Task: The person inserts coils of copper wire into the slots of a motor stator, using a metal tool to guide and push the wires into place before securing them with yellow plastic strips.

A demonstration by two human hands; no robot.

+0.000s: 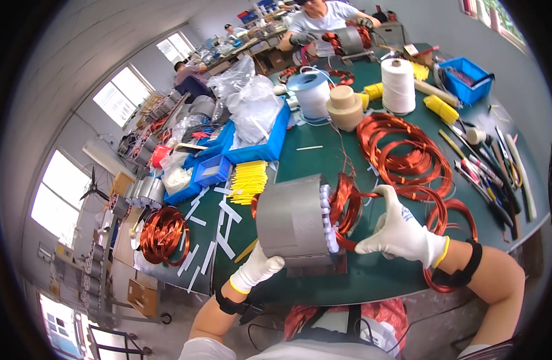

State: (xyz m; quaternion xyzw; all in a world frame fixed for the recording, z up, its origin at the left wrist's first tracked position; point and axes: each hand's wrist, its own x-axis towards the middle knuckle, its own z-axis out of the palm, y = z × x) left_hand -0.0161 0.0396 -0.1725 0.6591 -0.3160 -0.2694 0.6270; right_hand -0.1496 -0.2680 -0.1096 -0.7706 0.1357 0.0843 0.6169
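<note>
One left hand (258, 268), in a white knit glove with a yellow cuff, lies against the near left lower edge of a grey metal cylinder with a smooth side (291, 222). Its thumb shows and its fingers are hidden behind the metal, so I cannot tell whether it grips or only steadies. The cylinder lies on its side at the near middle of a dark green tabletop (306, 165), its end with white tube-like liners (329, 219) turned right.

The right hand (402, 228), gloved alike, is at the right of that end, thumb and fingers spread well apart in a curve beside a bundle of reddish copper-wire loops (346, 207). The fingertips seem to meet the wire, but a firm pinch cannot be made out.

The cylinder looks heavy and rigid, and its smooth side may slide under knit fabric; a broad hold low on the body, with both palms, should suit it. The loops look springy, their coating probably easy to scratch, so they are best held as a whole bundle. The liners look light and easily bent, a poor place to take hold. Farther right lies a large flat coil of reddish copper wire (367, 135).
</note>
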